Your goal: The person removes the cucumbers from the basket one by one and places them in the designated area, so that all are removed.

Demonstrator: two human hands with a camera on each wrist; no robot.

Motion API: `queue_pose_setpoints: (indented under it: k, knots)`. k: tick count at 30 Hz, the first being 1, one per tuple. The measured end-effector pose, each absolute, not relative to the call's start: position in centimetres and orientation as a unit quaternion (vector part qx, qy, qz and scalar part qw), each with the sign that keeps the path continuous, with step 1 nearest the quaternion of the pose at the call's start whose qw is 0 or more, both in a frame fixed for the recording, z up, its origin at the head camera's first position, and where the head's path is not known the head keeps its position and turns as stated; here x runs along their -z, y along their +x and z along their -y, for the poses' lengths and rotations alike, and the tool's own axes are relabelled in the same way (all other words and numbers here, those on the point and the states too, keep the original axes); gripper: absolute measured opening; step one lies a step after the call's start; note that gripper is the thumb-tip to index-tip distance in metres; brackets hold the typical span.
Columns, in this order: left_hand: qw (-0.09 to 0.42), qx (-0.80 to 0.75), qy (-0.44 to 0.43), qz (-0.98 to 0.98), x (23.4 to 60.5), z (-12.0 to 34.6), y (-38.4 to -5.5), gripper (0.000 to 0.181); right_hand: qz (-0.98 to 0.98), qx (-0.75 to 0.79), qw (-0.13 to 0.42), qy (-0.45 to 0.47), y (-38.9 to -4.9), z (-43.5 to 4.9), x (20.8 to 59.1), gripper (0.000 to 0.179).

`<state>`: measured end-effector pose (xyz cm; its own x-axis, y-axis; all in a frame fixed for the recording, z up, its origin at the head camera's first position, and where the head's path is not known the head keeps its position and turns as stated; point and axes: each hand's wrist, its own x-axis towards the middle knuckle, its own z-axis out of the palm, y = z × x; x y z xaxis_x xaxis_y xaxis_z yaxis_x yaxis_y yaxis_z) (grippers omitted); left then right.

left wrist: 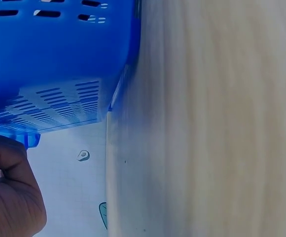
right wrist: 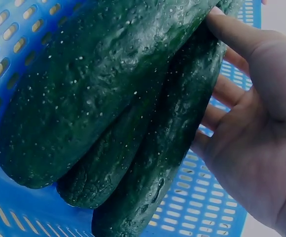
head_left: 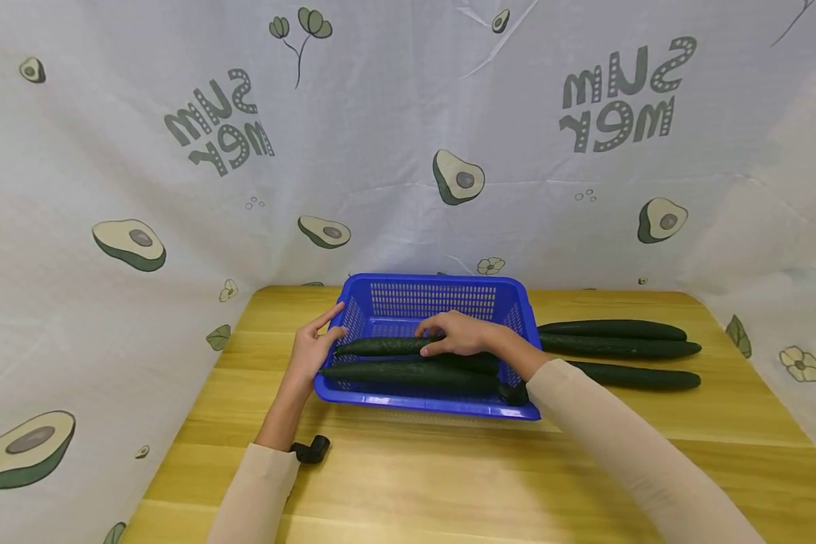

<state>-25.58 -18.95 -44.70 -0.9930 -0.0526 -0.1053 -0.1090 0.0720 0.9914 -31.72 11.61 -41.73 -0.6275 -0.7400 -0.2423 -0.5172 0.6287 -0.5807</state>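
In the head view, a blue plastic basket (head_left: 427, 406) with slotted walls stands on the wooden table. Three long dark green cucumbers lie lengthwise in its near half, including a front cucumber (head_left: 408, 372) and a back cucumber (head_left: 381, 347). My left hand (head_left: 310, 349) holds the basket's left rim, thumb over the inner side. My right hand (head_left: 464, 334) reaches over the right wall and grips the back cucumber. In the right wrist view, the thumb lies on its near side and the fingers curl behind it. The left wrist view shows only the hand's edge below the basket wall.
Right of the basket, three more cucumbers lie on the table: a rear cucumber (head_left: 615, 329), a middle cucumber (head_left: 625, 347) and a nearer cucumber (head_left: 642, 375). A patterned white curtain (head_left: 394, 151) hangs behind and beside the table (head_left: 435, 483).
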Motion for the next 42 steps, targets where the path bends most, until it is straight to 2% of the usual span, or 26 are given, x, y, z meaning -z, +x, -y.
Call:
queue_pose_setpoints:
  k: [13, 32, 42]
  knots:
    - [0.016, -0.686, -0.031, -0.727, 44.8, 19.0, -25.9, 0.048, -0.869, 0.284, 0.209, -0.348, -31.6, -11.7, 40.2, 0.045]
    - [0.019, -0.69, -0.022, -0.723, 45.0, 19.3, -25.9, 0.044, -0.888, 0.299, 0.128, -0.326, -30.0, -13.7, 36.3, 0.046]
    - [0.023, -0.686, -0.031, -0.727, 45.1, 19.2, -25.7, 0.05, -0.897, 0.298, 0.1, -0.31, -29.0, -15.4, 35.4, 0.047]
